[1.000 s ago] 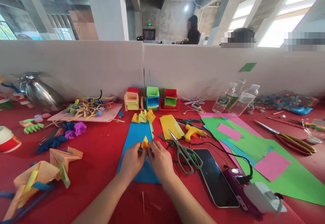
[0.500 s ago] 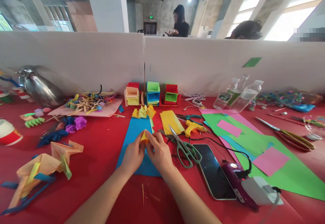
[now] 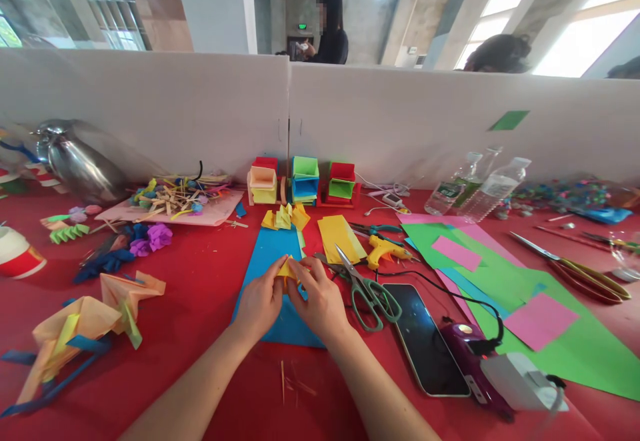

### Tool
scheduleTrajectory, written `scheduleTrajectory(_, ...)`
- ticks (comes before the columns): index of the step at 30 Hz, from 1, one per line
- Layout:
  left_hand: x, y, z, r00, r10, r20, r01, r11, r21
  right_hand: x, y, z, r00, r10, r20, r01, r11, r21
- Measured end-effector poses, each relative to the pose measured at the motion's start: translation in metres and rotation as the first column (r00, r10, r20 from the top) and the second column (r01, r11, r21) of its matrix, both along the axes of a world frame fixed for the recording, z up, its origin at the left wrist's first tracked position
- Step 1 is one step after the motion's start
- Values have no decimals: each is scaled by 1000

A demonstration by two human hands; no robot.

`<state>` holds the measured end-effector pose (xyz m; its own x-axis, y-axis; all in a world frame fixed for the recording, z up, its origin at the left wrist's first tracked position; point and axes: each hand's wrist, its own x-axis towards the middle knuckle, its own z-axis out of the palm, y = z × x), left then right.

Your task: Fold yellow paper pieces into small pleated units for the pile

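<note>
Between my fingertips is a small folded piece of yellow paper (image 3: 287, 269). My left hand (image 3: 261, 297) pinches it from the left, and my right hand (image 3: 319, 297) grips it from the right; its lower part is partly hidden by my fingers. Both hands are over a sheet of blue paper (image 3: 265, 254) on the red table. At that sheet's far end lie several folded yellow pieces (image 3: 285, 217). A stack of yellow paper (image 3: 342, 239) lies just beyond my right hand, with green-handled scissors (image 3: 367, 294) beside it.
A phone (image 3: 427, 341), a purple power strip (image 3: 470, 361) and a yellow glue gun (image 3: 387, 251) lie to the right. Green paper sheets (image 3: 575, 334) and plastic bottles (image 3: 495, 187) are farther right. Small paper boxes (image 3: 305, 181) stand by the white partition (image 3: 425, 121). At left is a metal jug (image 3: 83, 164).
My fingers have shifted slightly on the yellow paper, and a bit more of it shows below my fingertips. The view has moved a little. Beyond the partition, a person has moved left.
</note>
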<state>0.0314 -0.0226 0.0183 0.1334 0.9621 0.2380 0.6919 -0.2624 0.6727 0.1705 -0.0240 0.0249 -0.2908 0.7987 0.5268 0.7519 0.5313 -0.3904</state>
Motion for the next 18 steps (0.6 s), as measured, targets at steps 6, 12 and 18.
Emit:
scheduleTrajectory(6, -12, 6, 2, 995, -89, 47, 90, 995, -34, 8, -3, 11, 987, 112, -119, -116, 993, -24)
scheduleTrajectory(12, -15, 8, 4, 908, -307, 286, 303, 951, 58, 12, 8, 4, 783, 21, -622, -220, 944, -245)
scheduleTrajectory(18, -10, 7, 6, 734, -217, 643, 341, 937, -72, 12, 9, 6, 600, 29, -799, -486, 807, -336)
